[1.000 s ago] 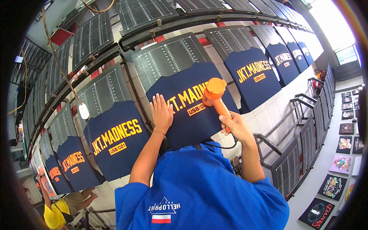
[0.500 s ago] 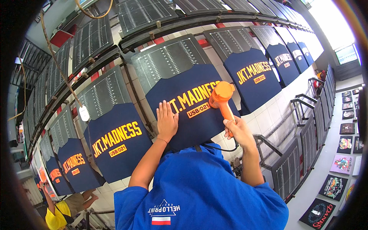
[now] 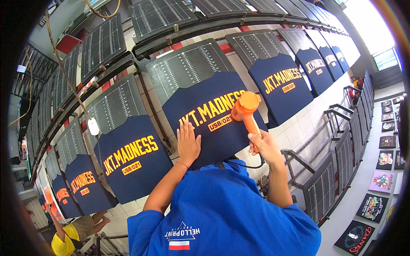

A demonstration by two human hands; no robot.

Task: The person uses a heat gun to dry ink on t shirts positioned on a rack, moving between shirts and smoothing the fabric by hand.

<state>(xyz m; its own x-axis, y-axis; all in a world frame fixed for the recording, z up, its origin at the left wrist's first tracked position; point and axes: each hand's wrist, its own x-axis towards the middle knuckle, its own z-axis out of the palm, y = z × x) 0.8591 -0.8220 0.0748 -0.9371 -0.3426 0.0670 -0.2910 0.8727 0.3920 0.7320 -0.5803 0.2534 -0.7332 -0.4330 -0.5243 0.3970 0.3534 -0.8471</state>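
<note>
A navy fabric panel [image 3: 213, 147] with a yellow print lies on the dark printing board [image 3: 188, 64] before me. My left hand [image 3: 188, 143] rests flat on its lower left part, fingers stretched out and touching the lower edge of the first letters. In my right hand [image 3: 265, 147] is an orange hair dryer [image 3: 247, 103], gripped by the handle. Its head is above the right end of the print and hides part of the lettering. A dark cord hangs below the handle.
More printed navy panels lie on boards to the left [image 3: 132, 160] and right [image 3: 279, 85]. Further board rows stand behind and along the right. A cord with a white tag [image 3: 93, 126] hangs at left. Another person in yellow [image 3: 64, 243] is at lower left.
My left hand has slid slightly down and to the right, uncovering more of the first letters. The hair dryer has shifted very slightly to the left.
</note>
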